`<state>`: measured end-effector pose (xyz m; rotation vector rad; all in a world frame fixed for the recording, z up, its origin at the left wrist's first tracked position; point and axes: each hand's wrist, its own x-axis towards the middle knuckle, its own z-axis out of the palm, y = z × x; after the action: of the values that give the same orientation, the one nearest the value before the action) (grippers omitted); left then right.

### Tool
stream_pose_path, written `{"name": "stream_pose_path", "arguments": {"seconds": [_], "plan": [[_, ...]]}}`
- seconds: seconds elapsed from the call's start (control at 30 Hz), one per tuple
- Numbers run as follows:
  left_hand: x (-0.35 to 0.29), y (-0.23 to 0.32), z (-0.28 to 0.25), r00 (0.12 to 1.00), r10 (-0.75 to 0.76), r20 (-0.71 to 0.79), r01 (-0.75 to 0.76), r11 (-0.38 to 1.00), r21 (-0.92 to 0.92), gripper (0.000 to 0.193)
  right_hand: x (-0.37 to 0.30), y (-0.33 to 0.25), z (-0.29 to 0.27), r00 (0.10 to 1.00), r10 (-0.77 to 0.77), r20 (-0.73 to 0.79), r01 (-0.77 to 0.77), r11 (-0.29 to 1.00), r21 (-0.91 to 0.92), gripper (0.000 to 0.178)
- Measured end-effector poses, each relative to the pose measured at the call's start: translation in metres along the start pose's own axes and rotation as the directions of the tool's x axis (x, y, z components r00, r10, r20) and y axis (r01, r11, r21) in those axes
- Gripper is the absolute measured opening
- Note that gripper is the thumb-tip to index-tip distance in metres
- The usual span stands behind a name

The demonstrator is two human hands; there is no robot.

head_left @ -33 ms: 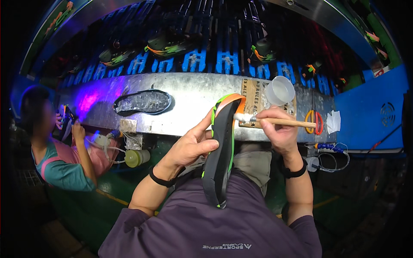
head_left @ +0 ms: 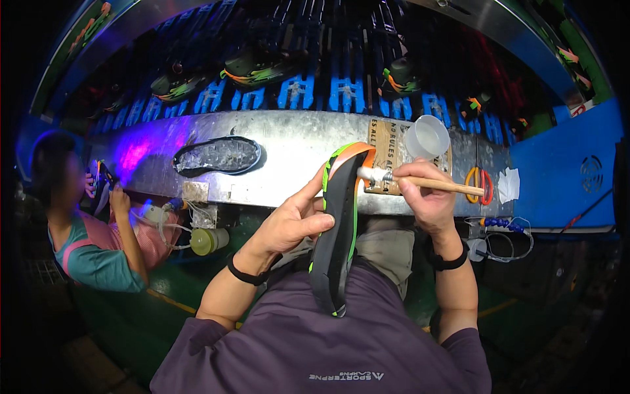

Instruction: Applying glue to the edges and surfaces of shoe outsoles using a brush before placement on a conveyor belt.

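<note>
While propped upright, shoe sole (head_left: 336, 230) in left hand (head_left: 289, 223) fingers; right hand (head_left: 423, 197) fingers pinching brush (head_left: 420, 182).

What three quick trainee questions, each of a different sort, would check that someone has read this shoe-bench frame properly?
1. True or false: the left hand holds the shoe sole on its edge, one end resting against the person's shirt.
2. Multiple choice: the right hand grips (a) scissors, (b) a wooden-handled brush, (c) a cup.
3. Short answer: what lies flat on the metal bench, to the left of the held sole?

Key
1. True.
2. b; its bristle end meets the sole's upper end, while the orange-handled scissors and the clear plastic cup stay on the bench.
3. A second sole, dark-rimmed with a glossy surface.
</note>
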<state>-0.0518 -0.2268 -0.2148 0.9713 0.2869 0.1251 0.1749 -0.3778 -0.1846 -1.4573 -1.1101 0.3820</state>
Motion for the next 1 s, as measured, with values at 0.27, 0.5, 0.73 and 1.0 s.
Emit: {"name": "stream_pose_path", "arguments": {"seconds": [0.27,0.5,0.73,1.0], "plan": [[0.001,0.003,0.002,0.995,0.096,-0.023,-0.095,0.995,0.036,0.095,0.003,-0.007,0.004,0.976,-0.144,0.165,0.165,0.979,-0.122,0.010],[0.001,0.008,0.000,0.996,0.080,0.038,-0.081,0.995,0.050,0.097,0.008,-0.009,0.001,0.991,-0.120,0.067,0.126,0.987,-0.096,0.010],[0.001,0.003,-0.003,0.996,0.089,0.003,-0.089,0.996,0.023,0.093,0.002,0.005,-0.003,0.987,-0.140,0.077,0.148,0.982,-0.115,0.011],[-0.001,0.005,-0.007,0.999,0.053,0.003,-0.053,0.998,0.039,0.090,-0.001,0.000,-0.001,0.994,-0.089,0.056,0.091,0.995,-0.041,0.010]]}}
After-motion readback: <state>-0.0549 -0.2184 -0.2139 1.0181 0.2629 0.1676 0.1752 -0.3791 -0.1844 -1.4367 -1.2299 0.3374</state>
